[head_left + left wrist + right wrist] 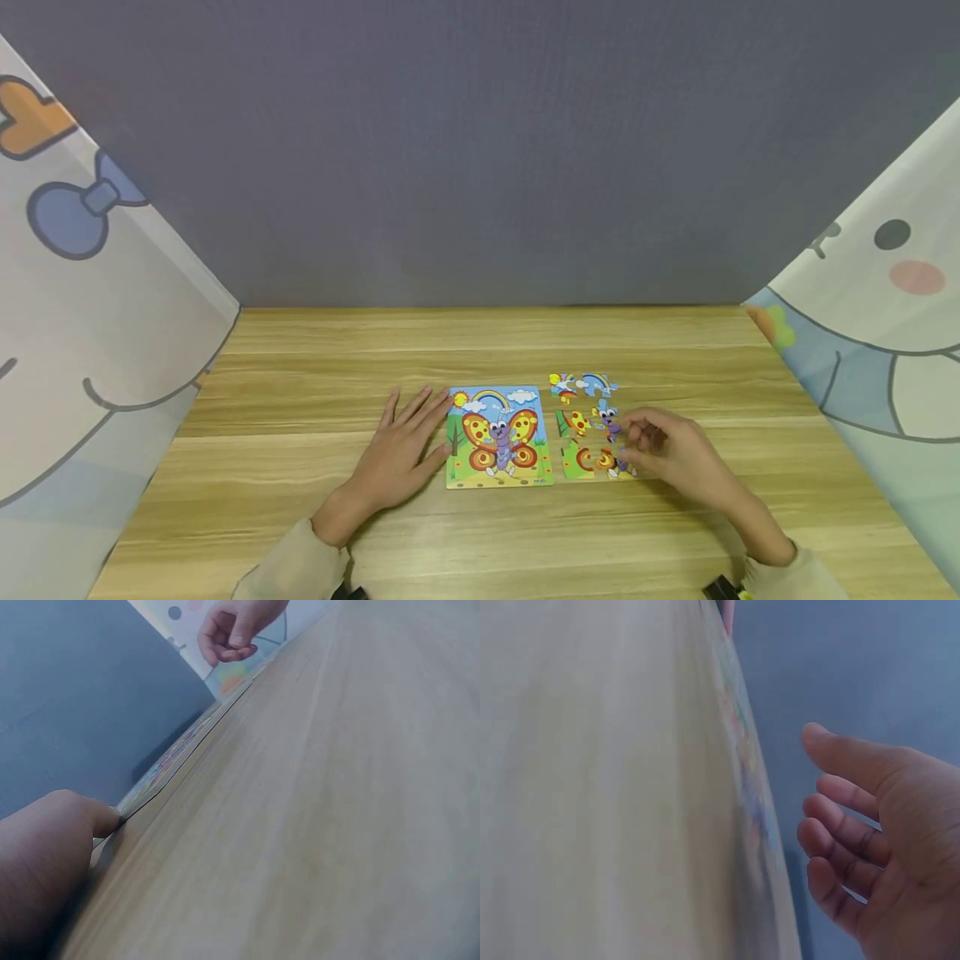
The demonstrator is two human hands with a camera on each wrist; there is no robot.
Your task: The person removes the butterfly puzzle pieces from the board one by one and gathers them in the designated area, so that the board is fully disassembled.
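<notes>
A square butterfly picture board lies flat on the table, with a rainbow, a sun and clouds at its top. My left hand rests on the wood at its left side, fingers spread and fairly straight, fingertips and thumb right at the board's edge. To the right of the board are several jigsaw pieces in loose rows: a rainbow piece, a yellow wing piece, a green corner piece. My right hand hovers by the right-hand pieces, its fingers loosely bent with nothing between them in the right wrist view.
The wooden table reaches back to a grey-blue panel. Cartoon-printed sheets stand at both sides, the left sheet and the right sheet.
</notes>
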